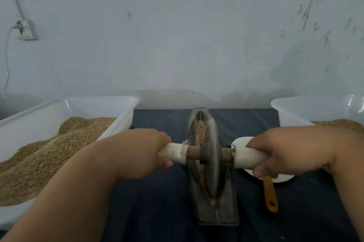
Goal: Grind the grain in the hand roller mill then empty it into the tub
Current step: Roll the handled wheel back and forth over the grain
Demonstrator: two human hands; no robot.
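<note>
Gripping the white handles (248, 158) tight with curled fingers, the left hand (149, 151) and right hand (284, 149) were grinding, and next the wheel (212, 143) probably needed rolling over the grain (200, 131).

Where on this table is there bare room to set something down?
Bare cloth lies between left tub and mill, behind the left hand, and along the near edge right of the mill. Crowded: scoop under the right hand, beside the right tub.
</note>
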